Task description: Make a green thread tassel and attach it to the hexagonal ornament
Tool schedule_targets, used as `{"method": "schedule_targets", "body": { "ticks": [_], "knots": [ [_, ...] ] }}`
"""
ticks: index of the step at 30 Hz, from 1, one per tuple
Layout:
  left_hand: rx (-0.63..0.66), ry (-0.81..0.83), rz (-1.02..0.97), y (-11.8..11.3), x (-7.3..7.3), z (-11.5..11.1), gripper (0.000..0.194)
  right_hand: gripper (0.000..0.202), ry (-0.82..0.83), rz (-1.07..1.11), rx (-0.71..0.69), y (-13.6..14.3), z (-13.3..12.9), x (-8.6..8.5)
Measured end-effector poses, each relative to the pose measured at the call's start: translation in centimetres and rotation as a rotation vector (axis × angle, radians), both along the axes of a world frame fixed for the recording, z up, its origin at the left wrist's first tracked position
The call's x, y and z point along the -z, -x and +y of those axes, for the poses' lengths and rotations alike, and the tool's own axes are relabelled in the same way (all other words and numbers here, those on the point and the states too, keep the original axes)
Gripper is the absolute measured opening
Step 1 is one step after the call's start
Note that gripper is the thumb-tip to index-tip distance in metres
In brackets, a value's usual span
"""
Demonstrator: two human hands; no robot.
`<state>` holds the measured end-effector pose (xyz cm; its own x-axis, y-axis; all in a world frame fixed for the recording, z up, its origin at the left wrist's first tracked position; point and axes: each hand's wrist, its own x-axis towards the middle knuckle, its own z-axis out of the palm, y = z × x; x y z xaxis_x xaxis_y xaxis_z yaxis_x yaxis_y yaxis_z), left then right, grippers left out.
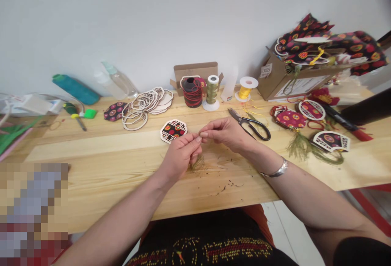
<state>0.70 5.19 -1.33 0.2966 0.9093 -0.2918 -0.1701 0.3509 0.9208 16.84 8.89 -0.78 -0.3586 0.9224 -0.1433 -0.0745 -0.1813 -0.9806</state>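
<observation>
Thread (198, 164), olive, one tuft: hanging from beneath your left hand (183, 154), whose fingers are closed on it. Your right hand (228, 133): thumb and fingertips pinched together, meeting the left's; what they clamp is too small to tell. Ornament (173, 131), patterned: flat on the table (122, 148), just beyond your left hand. Scissors (241, 119): just beyond your right hand. Green spool (212, 93): upright, farther beyond the grip.
</observation>
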Motion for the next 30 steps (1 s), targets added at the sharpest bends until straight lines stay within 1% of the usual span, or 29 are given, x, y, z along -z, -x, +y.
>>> {"method": "schedule_targets", "body": {
  "ticks": [5,9,15,18,20,22,25,27,29,30],
  "knots": [
    [0.016,0.029,-0.018,0.0,-0.3,-0.1,0.018,0.009,-0.083,0.005,-0.04,-0.1,-0.1,0.0],
    [0.031,0.041,-0.036,0.0,-0.3,-0.2,0.018,0.013,-0.143,-0.054,-0.064,0.0,-0.2,-0.2],
    [0.037,0.073,-0.047,0.0,-0.2,0.0,0.019,0.015,-0.171,-0.153,-0.065,0.2,-0.4,-0.6],
    [0.032,0.06,-0.031,0.0,-0.2,0.0,0.019,0.017,-0.183,-0.162,-0.074,0.3,-0.5,-0.5],
    [0.025,0.051,-0.026,0.0,-0.3,0.0,0.018,0.022,-0.168,-0.148,-0.075,0.3,-0.5,-0.3],
    [0.023,0.045,-0.035,0.0,-0.3,0.0,0.018,0.028,-0.12,-0.102,-0.052,0.3,-0.3,0.0],
    [0.018,0.049,-0.046,0.0,-0.4,0.0,0.019,0.036,0.002,0.001,0.021,0.1,0.0,0.5],
    [0.006,0.054,-0.048,0.0,-0.4,0.0,0.019,0.039,0.062,0.029,0.066,-0.1,0.2,0.7],
    [-0.002,0.056,-0.05,0.0,-0.5,0.1,0.019,0.039,0.089,0.027,0.055,-0.3,0.4,0.7],
    [-0.002,0.057,-0.054,0.0,-0.5,0.1,0.019,0.037,0.095,0.026,0.021,-0.4,0.4,0.6]
  ]
}}
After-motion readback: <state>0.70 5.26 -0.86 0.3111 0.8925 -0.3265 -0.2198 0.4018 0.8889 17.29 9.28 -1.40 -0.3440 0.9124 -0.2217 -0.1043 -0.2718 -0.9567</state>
